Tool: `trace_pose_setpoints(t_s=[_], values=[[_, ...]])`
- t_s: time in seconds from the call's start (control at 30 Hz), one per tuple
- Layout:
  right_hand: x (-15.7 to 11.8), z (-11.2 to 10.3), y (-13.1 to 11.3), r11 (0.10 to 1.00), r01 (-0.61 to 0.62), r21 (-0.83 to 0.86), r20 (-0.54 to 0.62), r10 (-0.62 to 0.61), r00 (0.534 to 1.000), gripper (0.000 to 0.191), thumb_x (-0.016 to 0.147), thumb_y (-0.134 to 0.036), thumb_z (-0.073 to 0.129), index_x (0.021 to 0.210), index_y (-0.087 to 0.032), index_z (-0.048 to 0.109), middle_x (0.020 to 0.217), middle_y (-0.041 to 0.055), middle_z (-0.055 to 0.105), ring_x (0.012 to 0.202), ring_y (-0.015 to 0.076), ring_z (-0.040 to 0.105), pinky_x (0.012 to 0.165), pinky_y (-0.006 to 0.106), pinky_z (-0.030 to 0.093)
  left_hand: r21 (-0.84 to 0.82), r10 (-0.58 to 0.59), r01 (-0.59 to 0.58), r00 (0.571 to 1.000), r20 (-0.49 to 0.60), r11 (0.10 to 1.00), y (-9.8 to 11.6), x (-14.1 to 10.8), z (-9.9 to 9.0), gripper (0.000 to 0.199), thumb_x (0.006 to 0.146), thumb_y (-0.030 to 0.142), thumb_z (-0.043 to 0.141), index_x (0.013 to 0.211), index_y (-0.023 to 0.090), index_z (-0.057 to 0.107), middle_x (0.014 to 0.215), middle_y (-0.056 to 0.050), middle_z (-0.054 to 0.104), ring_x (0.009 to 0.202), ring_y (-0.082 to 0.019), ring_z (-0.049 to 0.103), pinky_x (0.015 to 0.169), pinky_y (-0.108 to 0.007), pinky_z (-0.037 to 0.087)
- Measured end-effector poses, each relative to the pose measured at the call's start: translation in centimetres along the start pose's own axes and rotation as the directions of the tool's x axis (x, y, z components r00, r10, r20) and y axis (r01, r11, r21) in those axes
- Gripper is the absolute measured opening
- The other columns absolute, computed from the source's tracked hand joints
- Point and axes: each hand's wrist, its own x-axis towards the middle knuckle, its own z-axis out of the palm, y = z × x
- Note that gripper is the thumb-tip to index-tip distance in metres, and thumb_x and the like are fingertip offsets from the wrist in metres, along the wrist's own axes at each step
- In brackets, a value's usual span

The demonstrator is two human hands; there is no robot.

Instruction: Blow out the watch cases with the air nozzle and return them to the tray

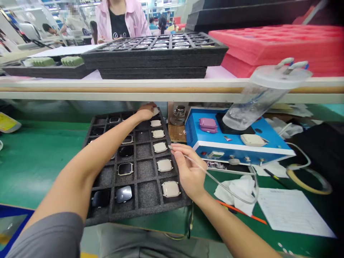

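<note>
A black foam tray (146, 211) with square compartments lies on the bench before me, slightly turned. My left hand (146, 111) reaches across it to the far right corner, its fingers closed on a cream watch case (156, 111). Several more cream cases, one of them the nearest case (171, 189), fill the right column. Dark-screened watch faces, such as this framed one (125, 168), sit in columns further left. By the tray's right edge, my right hand (189, 168) pinches a thin clear tube (215, 178), its tip close to a cream case. My left forearm hides part of the tray.
Right of the tray stands a blue machine (242, 143), bearing a clear canister (258, 96), purple cases (208, 124) and a cream case. Crumpled tissue (239, 190) and a paper sheet (292, 209) lie nearby. The shelf (134, 86) overhead carries foam trays. A person in pink stands beyond.
</note>
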Motion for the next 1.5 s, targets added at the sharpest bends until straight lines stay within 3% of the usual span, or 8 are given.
trace_pose_setpoints(t_s=[0.2, 0.4, 0.57, 0.83, 0.9, 1.0, 1.13, 1.5], values=[[-0.2, -0.1, 0.3, 0.999, -0.037, 0.014, 0.000, 0.037, 0.999, 0.012, 0.096, -0.029, 0.066, 0.097, -0.024, 0.077, 0.106, 0.0064, 0.076, 0.103, 0.0202, 0.072, 0.087, 0.036, 0.063, 0.125, -0.024, 0.021, 0.999, 0.029, 0.992, -1.3, 0.9, -0.3, 0.037, 0.097, 0.024, 0.060, 0.133, 0.020, 0.067, 0.143, -0.009, 0.064, 0.135, -0.028, 0.057, 0.116, -0.041, 0.041], [-0.7, -0.1, 0.4, 0.996, -0.086, 0.007, -0.076, 0.086, 0.993, 0.017, 0.095, -0.037, 0.068, 0.098, -0.022, 0.077, 0.102, 0.0053, 0.077, 0.098, 0.0201, 0.074, 0.092, 0.041, 0.063, 0.292, 0.185, -0.201, 0.979, 0.080, 0.935, -3.3, -10.8, -6.5, 0.040, 0.090, 0.026, 0.061, 0.127, 0.020, 0.074, 0.131, -0.008, 0.073, 0.126, -0.029, 0.065, 0.111, -0.039, 0.045], [-0.7, 0.1, 0.1, 0.993, -0.113, 0.037, -0.097, 0.116, 0.988, 0.025, 0.091, -0.044, 0.072, 0.097, -0.020, 0.075, 0.093, 0.0046, 0.078, 0.085, 0.0171, 0.075, 0.081, 0.035, 0.066, 0.373, 0.127, -0.188, 0.975, 0.182, 0.909, -4.9, -18.4, -6.7, 0.036, 0.094, 0.030, 0.056, 0.122, 0.020, 0.076, 0.127, -0.007, 0.076, 0.118, -0.028, 0.070, 0.100, -0.036, 0.052], [-0.7, 0.3, -0.4, 0.997, -0.060, 0.049, -0.086, 0.064, 0.994, 0.025, 0.094, -0.044, 0.069, 0.094, -0.020, 0.075, 0.094, 0.0045, 0.076, 0.087, 0.0170, 0.075, 0.080, 0.034, 0.067, 0.490, 0.159, -0.228, 0.971, 0.178, 0.841, -4.2, -16.5, -5.9, 0.033, 0.098, 0.029, 0.050, 0.108, 0.014, 0.078, 0.110, -0.017, 0.078, 0.106, -0.033, 0.073, 0.089, -0.040, 0.054], [-0.6, 0.4, -0.4, 0.998, -0.050, 0.045, -0.080, 0.053, 0.995, 0.023, 0.095, -0.043, 0.068, 0.094, -0.021, 0.076, 0.094, 0.0045, 0.076, 0.088, 0.0172, 0.075, 0.081, 0.034, 0.067, 0.378, 0.161, -0.176, 0.984, 0.072, 0.909, -2.7, -16.7, -5.8, 0.033, 0.098, 0.028, 0.049, 0.103, 0.013, 0.078, 0.104, -0.017, 0.079, 0.100, -0.033, 0.074, 0.087, -0.041, 0.054], [-0.4, 0.4, -0.3, 0.999, -0.024, 0.038, -0.085, 0.027, 0.996, 0.021, 0.095, -0.041, 0.067, 0.095, -0.022, 0.077, 0.095, 0.0049, 0.076, 0.090, 0.0182, 0.074, 0.082, 0.035, 0.067, -0.188, 0.110, -0.120, 0.992, -0.060, 0.975, 0.3, -17.9, -4.4, 0.031, 0.095, 0.033, 0.056, 0.108, 0.014, 0.078, 0.102, -0.013, 0.080, 0.089, -0.027, 0.075, 0.082, -0.036, 0.056], [-0.4, 0.3, 0.1, 1.000, 0.007, 0.025, -0.073, -0.005, 0.997, 0.019, 0.097, -0.038, 0.065, 0.097, -0.024, 0.076, 0.099, 0.0055, 0.077, 0.097, 0.0205, 0.074, 0.092, 0.041, 0.065, -0.803, 0.016, 0.040, 0.998, 0.061, 0.595, 3.6, -19.8, -1.3, 0.039, 0.087, 0.044, 0.072, 0.110, 0.013, 0.078, 0.102, -0.011, 0.081, 0.086, -0.022, 0.075, 0.079, -0.034, 0.060], [-0.5, 0.1, -0.1, 0.998, 0.053, 0.023, -0.009, -0.053, 0.999, 0.014, 0.097, -0.031, 0.065, 0.099, -0.025, 0.077, 0.103, 0.0056, 0.080, 0.102, 0.0227, 0.076, 0.095, 0.043, 0.064, -0.917, 0.049, 0.033, 0.997, 0.058, 0.398, 4.4, -20.8, 0.6, 0.039, 0.081, 0.041, 0.083, 0.109, 0.014, 0.080, 0.109, -0.011, 0.081, 0.097, -0.024, 0.076, 0.086, -0.033, 0.061]])
